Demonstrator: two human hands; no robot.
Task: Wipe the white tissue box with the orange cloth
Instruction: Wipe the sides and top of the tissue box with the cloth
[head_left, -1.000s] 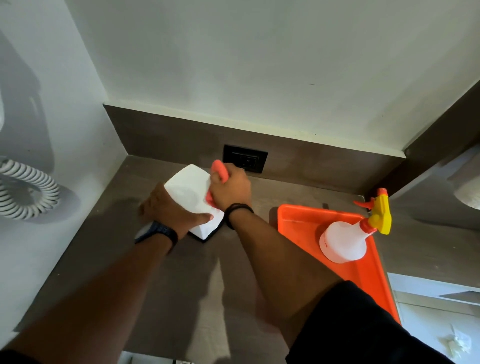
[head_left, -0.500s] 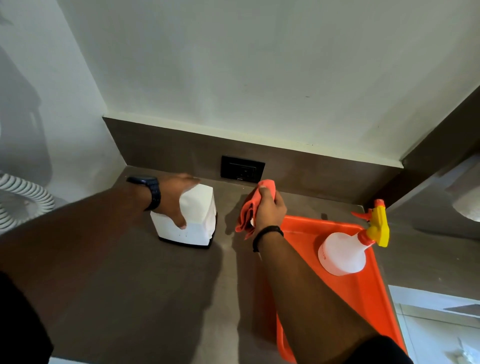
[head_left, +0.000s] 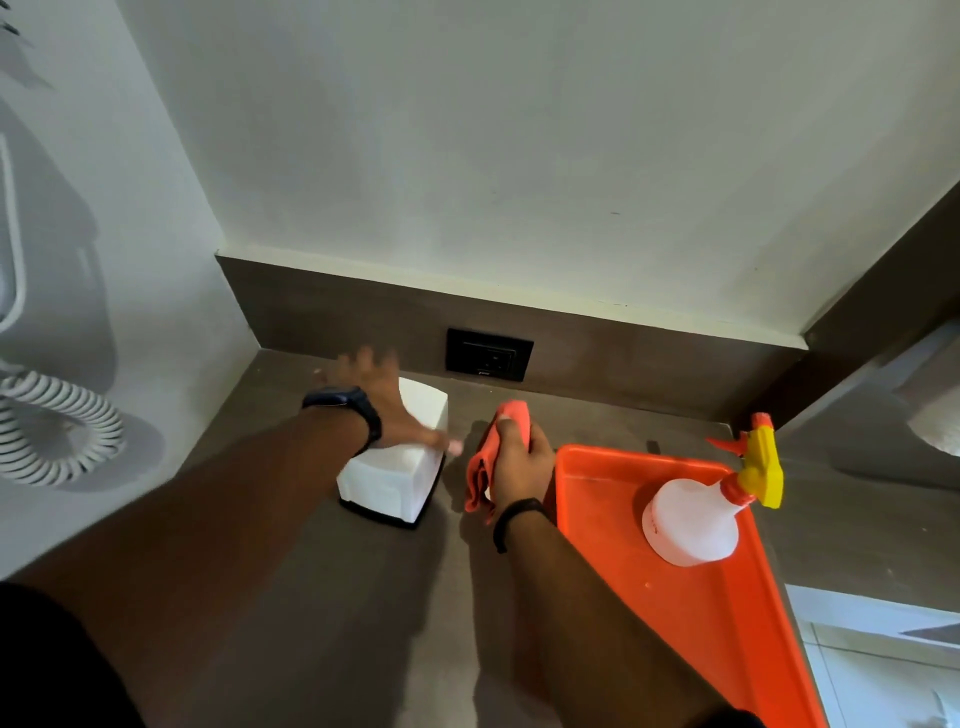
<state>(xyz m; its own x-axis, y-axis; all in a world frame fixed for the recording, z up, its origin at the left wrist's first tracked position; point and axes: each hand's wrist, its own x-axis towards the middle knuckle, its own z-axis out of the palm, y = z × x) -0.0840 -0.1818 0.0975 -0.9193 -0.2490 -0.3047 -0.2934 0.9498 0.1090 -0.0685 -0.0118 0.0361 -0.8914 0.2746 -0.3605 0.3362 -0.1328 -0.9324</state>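
Note:
The white tissue box (head_left: 392, 480) with a dark base stands upright on the brown counter, near the back wall. My left hand (head_left: 392, 410) hovers over its top with fingers spread, blurred by motion; whether it touches the box I cannot tell. To the right of the box, my right hand (head_left: 522, 460) is closed around the bunched orange cloth (head_left: 480, 470), which hangs down beside my wrist, apart from the box.
An orange tray (head_left: 691, 618) lies at the right with a white spray bottle (head_left: 693, 517) with a yellow and red trigger in it. A black wall socket (head_left: 488, 354) sits behind the box. A white coiled cord (head_left: 49, 428) hangs at the left wall.
The box was tilted up and rubbed with the cloth, then set down upright. My right hand pulled the cloth away to the right. My left hand has opened and is lifting off the box.

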